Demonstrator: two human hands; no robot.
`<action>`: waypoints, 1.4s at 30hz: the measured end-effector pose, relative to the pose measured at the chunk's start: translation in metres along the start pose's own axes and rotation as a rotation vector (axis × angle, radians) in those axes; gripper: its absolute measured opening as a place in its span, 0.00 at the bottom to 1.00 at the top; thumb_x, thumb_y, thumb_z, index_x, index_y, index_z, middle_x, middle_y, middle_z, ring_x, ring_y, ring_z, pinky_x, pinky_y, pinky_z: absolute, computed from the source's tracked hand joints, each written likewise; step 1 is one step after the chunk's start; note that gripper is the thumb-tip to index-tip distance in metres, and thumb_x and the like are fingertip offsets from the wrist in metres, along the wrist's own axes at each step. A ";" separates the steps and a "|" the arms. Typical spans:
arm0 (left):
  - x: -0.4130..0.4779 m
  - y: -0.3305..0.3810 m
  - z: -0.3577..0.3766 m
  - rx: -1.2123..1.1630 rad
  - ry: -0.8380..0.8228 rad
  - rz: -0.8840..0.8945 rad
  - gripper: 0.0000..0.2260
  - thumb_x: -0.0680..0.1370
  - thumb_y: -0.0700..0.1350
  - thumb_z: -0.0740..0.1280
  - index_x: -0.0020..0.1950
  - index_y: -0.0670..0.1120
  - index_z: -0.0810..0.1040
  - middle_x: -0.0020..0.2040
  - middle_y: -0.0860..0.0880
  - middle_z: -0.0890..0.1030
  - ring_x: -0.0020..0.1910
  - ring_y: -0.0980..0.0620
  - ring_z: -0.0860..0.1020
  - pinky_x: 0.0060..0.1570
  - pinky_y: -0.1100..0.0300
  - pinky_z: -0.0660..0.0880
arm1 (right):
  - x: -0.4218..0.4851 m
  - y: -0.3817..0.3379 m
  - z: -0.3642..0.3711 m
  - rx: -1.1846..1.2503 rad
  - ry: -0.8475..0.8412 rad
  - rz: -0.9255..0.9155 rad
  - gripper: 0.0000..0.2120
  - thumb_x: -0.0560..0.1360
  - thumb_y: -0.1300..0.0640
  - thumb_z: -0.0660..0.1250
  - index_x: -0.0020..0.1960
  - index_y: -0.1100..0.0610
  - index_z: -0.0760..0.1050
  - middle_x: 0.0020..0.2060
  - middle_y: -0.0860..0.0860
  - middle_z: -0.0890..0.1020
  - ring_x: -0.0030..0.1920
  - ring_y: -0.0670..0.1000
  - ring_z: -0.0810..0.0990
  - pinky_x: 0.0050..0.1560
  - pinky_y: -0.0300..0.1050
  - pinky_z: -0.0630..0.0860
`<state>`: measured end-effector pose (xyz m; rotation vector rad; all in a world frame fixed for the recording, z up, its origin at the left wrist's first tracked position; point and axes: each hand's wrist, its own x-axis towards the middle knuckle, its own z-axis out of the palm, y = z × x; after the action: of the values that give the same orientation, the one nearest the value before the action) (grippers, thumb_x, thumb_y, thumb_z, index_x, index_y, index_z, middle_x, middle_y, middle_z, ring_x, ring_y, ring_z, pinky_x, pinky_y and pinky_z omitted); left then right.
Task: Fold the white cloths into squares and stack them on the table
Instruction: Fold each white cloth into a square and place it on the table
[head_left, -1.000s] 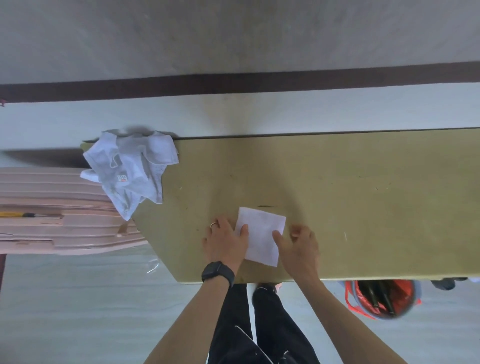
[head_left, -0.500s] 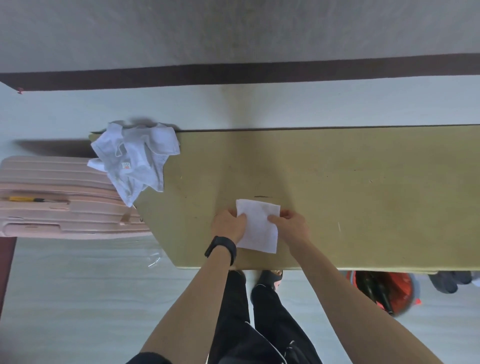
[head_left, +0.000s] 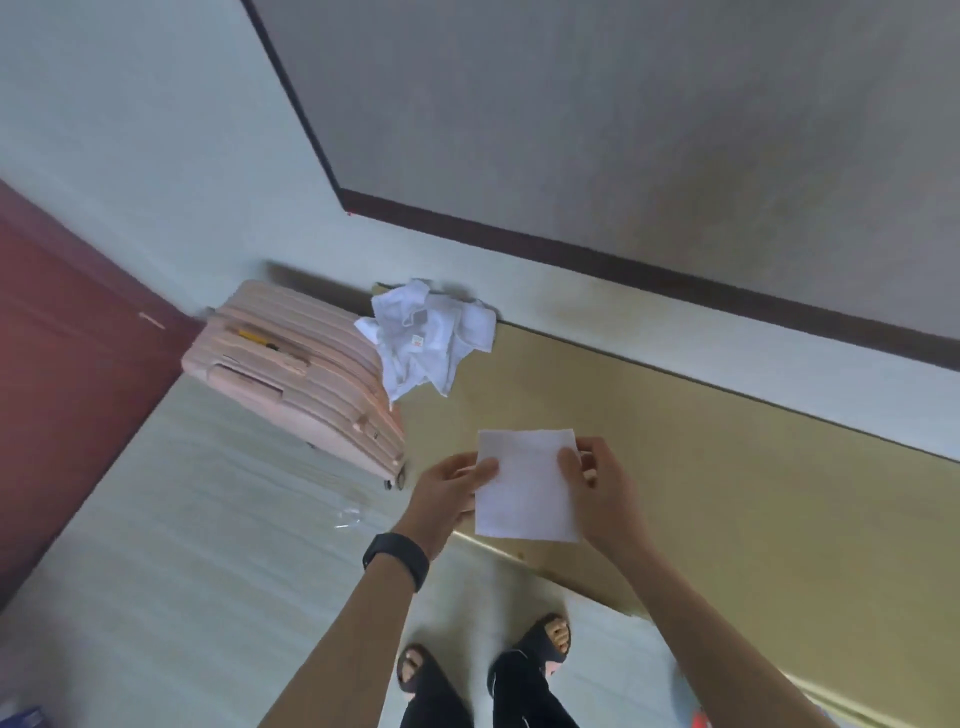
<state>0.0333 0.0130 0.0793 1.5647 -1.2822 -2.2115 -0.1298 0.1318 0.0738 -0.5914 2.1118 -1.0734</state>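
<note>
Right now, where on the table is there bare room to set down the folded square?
The table is bare from the folded cloth, held by the left hand and right hand, rightward along the near edge and back to the wall-side edge. Only the far left corner is crowded, where the crumpled cloths overhang beside the pink suitcase.

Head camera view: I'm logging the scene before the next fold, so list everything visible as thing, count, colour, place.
Folded square cloth: 1, white, held up over the table's near edge.
Crumpled cloth pile: 1 heap, white, table's far left corner.
Wooden table: 1, olive-yellow, right of centre.
Ribbed hard-shell suitcase: 1, pink, on the floor left of the table.
Smartwatch: 1, black, left wrist.
Sandals: 2, black, on the feet.
Left hand: pinches the cloth's left edge.
Right hand: pinches its right edge.
</note>
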 end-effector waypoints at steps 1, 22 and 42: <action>-0.016 0.005 -0.013 -0.032 0.047 0.037 0.12 0.77 0.46 0.72 0.58 0.44 0.81 0.44 0.50 0.85 0.38 0.52 0.82 0.36 0.61 0.77 | -0.007 -0.016 0.010 -0.032 -0.007 -0.059 0.08 0.82 0.47 0.60 0.56 0.50 0.74 0.43 0.45 0.80 0.40 0.46 0.79 0.36 0.40 0.72; -0.477 -0.211 -0.421 -0.602 1.199 0.429 0.18 0.83 0.57 0.59 0.48 0.47 0.81 0.42 0.55 0.81 0.42 0.55 0.77 0.42 0.60 0.72 | -0.471 -0.208 0.457 -0.244 -0.791 -0.889 0.08 0.83 0.50 0.55 0.53 0.53 0.69 0.36 0.48 0.78 0.38 0.55 0.76 0.38 0.49 0.67; -0.774 -0.513 -0.712 -0.921 1.704 0.211 0.15 0.80 0.56 0.65 0.48 0.46 0.82 0.37 0.54 0.75 0.34 0.54 0.72 0.35 0.60 0.68 | -0.886 -0.157 0.818 -0.387 -1.561 -0.875 0.08 0.83 0.49 0.59 0.52 0.53 0.72 0.41 0.43 0.79 0.41 0.43 0.77 0.37 0.29 0.69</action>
<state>1.1431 0.3665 0.1973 1.7449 0.1229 -0.4532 1.0792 0.2024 0.1840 -1.8436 0.5798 -0.2154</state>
